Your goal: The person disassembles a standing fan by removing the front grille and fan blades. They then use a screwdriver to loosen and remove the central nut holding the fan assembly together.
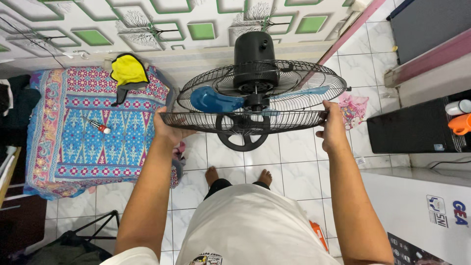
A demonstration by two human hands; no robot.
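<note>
Head view, front grille: the black wire front grille (244,119) was held level, edge-on to the camera, just in front of the fan's rear cage (274,78) and blue blades (212,99).
Head view, left hand: the left hand (168,128) was closed on the grille's left rim.
Head view, right hand: the right hand (331,128) was closed on the right rim (fingers wrapped over the wire).
Head view, axis: the grille spanned left to right between both grips, each hand equally near.
Head view, surroundings: a screwdriver (100,127) lay on the patterned mattress (73,147), well apart.
</note>
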